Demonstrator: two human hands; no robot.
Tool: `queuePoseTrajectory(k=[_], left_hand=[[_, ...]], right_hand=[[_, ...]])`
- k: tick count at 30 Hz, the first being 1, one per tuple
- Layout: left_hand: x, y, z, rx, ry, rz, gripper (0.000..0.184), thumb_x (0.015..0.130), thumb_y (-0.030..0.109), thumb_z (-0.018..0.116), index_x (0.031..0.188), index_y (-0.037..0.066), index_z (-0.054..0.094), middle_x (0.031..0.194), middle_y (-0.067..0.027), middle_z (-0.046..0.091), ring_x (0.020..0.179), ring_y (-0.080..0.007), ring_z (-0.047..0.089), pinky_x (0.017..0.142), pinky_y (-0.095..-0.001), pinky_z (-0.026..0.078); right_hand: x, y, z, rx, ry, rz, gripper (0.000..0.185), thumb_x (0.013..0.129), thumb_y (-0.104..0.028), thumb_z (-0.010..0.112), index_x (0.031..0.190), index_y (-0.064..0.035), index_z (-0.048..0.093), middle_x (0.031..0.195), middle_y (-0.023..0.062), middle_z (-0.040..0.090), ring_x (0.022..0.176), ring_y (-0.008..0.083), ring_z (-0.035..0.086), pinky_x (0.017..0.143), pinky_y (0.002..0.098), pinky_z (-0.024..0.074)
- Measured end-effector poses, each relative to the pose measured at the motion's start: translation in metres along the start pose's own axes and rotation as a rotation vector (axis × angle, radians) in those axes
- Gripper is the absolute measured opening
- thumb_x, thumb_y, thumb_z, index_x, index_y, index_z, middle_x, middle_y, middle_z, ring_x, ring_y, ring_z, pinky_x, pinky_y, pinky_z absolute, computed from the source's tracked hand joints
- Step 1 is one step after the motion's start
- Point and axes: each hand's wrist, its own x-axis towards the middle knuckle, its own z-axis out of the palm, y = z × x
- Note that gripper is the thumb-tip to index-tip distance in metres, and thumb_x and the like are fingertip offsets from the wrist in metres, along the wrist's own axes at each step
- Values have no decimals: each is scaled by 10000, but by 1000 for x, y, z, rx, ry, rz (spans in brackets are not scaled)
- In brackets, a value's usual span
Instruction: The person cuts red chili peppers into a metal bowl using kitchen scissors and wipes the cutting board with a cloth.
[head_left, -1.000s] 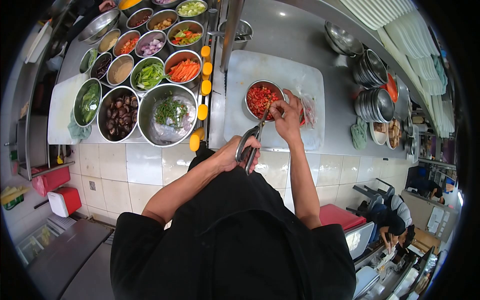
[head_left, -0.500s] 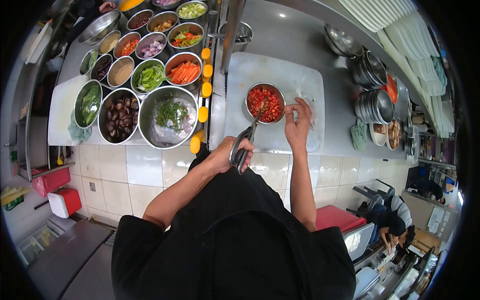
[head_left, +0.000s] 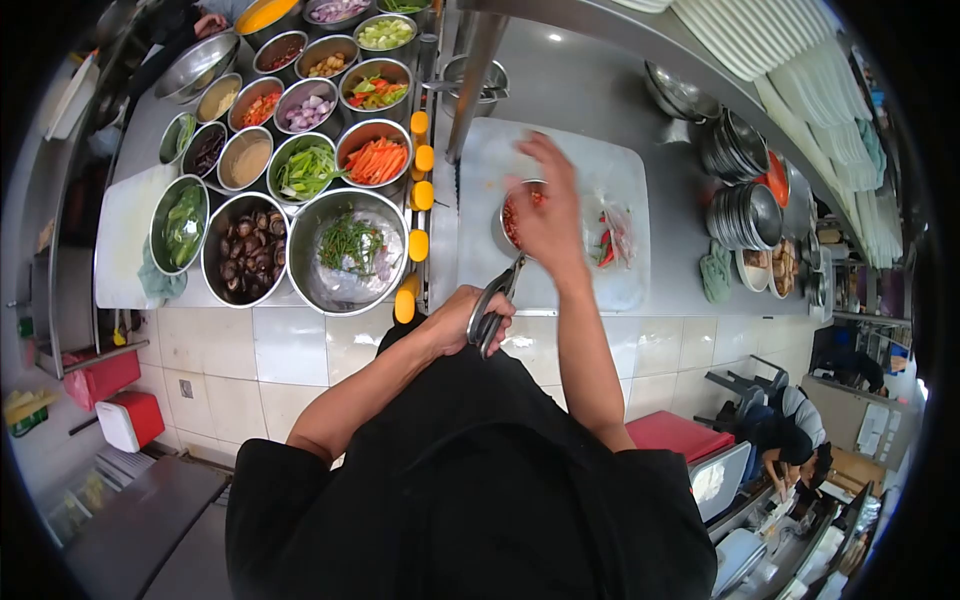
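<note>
Right hand [head_left: 550,215], head view: moved from beside the plastic bag [head_left: 621,232] to a position over the metal bowl [head_left: 499,228]. Scissors [head_left: 484,318]: blades, which reached into the bowl, now point at its near rim; tips cannot be made out beside the right wrist.

Progress, as judged: cutting is well advanced. The bowl contains many small red pieces [head_left: 512,222]. At least one longer red chilli [head_left: 606,247] lies at the bag and appears uncut; any further content of the bag cannot be counted.

Location: bowl and bag both rest on the white cutting board [head_left: 618,165], bag to the right of the bowl, apart from it.

Left hand [head_left: 458,318]: closed around the scissors handles. Right hand: fingers spread, motion-blurred, no object visible in its hold; contact with the bowl cannot be determined.

Further difference: the chilli, previously mostly covered by the right hand, is exposed.
</note>
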Motion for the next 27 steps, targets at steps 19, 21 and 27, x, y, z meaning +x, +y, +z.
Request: queuePoseTrajectory(k=[19,21,27], left_hand=[[-21,2,-20,77,135,-105,304,737,285,683,751,-9,605,603,-101,579,449,-175,566,380,-274,468],[-24,3,-15,60,188,-107,327,720,299,699,754,-12,604,605,-98,578,463,-169,571,396,-271,472],[-24,-13,-4,-8,324,-30,274,752,249,646,746,-22,607,572,-110,576,421,-187,545,394,-293,472]], right_hand=[[-118,59,-51,466,-55,883,362,767,27,689,1043,0,457,750,64,543,604,108,584,465,232,467],[-108,70,-54,411,-146,780,295,799,-32,692,1033,4,517,813,99,593,638,144,614,531,281,492],[-36,128,-47,44,-216,187,310,747,16,604,1051,-38,581,971,146,625,881,310,616,754,383,506]])
